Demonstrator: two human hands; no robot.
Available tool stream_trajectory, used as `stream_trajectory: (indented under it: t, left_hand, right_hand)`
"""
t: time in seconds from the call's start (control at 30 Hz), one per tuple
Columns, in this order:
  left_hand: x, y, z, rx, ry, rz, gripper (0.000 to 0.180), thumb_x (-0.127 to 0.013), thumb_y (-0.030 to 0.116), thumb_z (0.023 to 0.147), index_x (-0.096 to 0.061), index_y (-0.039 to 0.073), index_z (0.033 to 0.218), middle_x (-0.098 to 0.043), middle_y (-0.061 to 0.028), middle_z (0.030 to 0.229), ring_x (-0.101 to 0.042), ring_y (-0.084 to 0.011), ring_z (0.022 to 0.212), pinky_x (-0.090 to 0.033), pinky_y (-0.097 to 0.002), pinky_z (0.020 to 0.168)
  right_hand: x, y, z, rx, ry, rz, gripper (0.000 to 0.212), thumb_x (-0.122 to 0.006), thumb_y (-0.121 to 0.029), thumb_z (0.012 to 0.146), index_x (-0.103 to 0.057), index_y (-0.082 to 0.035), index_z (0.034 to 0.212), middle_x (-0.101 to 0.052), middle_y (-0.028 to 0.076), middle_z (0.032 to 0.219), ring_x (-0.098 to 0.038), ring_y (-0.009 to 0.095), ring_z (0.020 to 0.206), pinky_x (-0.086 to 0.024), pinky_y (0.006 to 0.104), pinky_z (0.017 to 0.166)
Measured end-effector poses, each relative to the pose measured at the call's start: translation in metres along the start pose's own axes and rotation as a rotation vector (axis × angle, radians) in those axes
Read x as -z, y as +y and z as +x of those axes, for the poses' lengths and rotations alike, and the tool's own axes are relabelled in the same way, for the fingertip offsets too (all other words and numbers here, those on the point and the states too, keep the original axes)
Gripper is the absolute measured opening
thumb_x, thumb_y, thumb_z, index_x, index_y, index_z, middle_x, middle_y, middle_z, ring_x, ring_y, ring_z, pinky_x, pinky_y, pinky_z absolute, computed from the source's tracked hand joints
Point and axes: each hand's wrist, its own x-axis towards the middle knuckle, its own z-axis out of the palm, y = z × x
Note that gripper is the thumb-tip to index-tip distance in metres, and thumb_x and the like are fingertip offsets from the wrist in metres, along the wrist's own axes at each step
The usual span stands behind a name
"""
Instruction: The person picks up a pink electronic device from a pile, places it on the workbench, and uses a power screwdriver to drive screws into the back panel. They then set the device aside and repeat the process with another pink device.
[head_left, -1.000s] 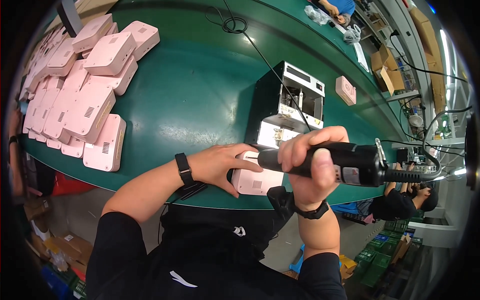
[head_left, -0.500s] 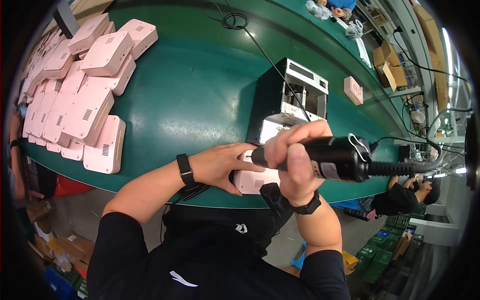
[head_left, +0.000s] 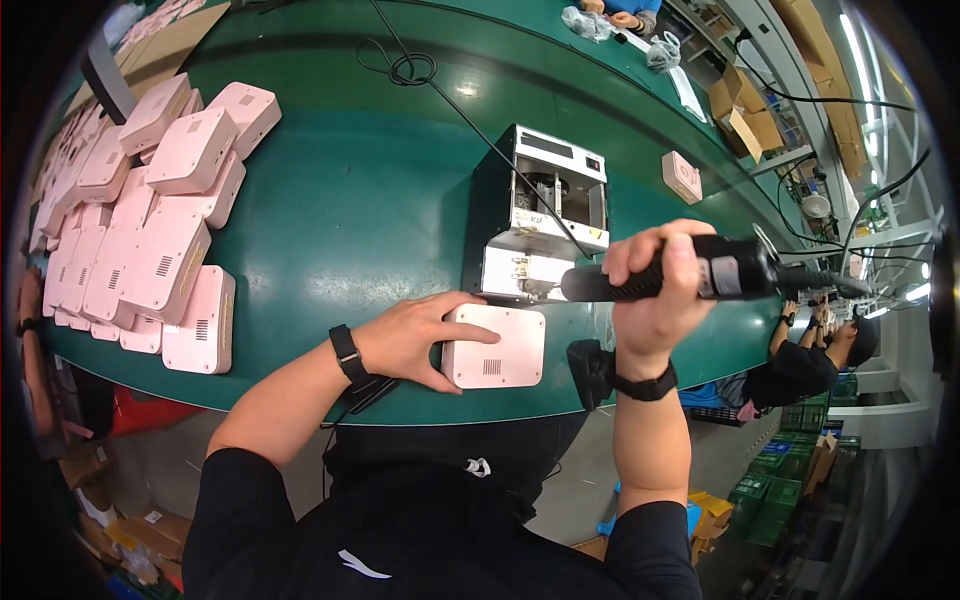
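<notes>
A pink plastic case (head_left: pixel 515 365) with rounded corners, a vent grille and corner holes lies flat near the bench's front edge. My left hand (head_left: pixel 425 338) grips its left end, thumb at the near side and fingers over the top. My right hand (head_left: pixel 660 285) is wrapped around a black electric screwdriver (head_left: pixel 735 268), held roughly level, with its nose pointing left. That nose is at the front of a black and silver screw feeder (head_left: pixel 553 185), beyond the case. Whether the bit touches the feeder cannot be made out.
Many similar pink cases (head_left: pixel 165 255) are piled on the left of the green bench (head_left: pixel 330 230). Another pink box (head_left: pixel 682 178) lies right of the feeder. A black cable (head_left: pixel 480 135) crosses above the feeder. Other people work at the far side and right (head_left: pixel 800 365).
My right hand has taken the screwdriver's nose off the case's far left corner and over to the feeder. The case's top is now uncovered; my left hand keeps its grip. The whole view has shifted.
</notes>
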Motion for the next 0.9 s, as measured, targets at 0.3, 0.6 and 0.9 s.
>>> stream_trajectory:
  t: [0.3,0.6,0.9]
  left_hand:
    - [-0.006,0.0,0.0,-0.022,0.036,-0.005,0.074,-0.09,0.029,0.06,-0.063,0.025,0.129,-0.053,-0.0118,0.132,-0.058,-0.031,0.116,-0.053,-0.0403,0.093]
    - [-0.001,-0.001,0.002,0.002,0.019,0.022,0.075,-0.09,0.027,0.059,-0.063,0.026,0.129,-0.053,-0.0114,0.133,-0.058,-0.0317,0.117,-0.053,-0.0405,0.093]
    - [-0.005,0.002,0.003,0.022,0.015,0.035,0.075,-0.09,0.026,0.058,-0.063,0.027,0.129,-0.053,-0.011,0.134,-0.058,-0.0321,0.118,-0.054,-0.0408,0.093]
  right_hand:
    - [0.02,-0.011,-0.031,-0.149,-0.023,0.083,0.019,-0.053,-0.023,0.094,-0.048,-0.006,0.101,-0.048,0.007,0.065,-0.047,0.017,0.049,-0.044,0.0351,0.051]
    - [0.042,-0.028,-0.079,-0.121,-0.027,-0.017,0.025,-0.053,-0.028,0.094,-0.044,-0.008,0.104,-0.049,0.006,0.067,-0.046,0.017,0.05,-0.044,0.0355,0.053]
    - [0.048,-0.012,-0.098,-0.128,-0.036,0.001,0.026,-0.058,-0.028,0.092,-0.043,-0.009,0.1,-0.049,0.006,0.066,-0.047,0.016,0.05,-0.043,0.0346,0.052]
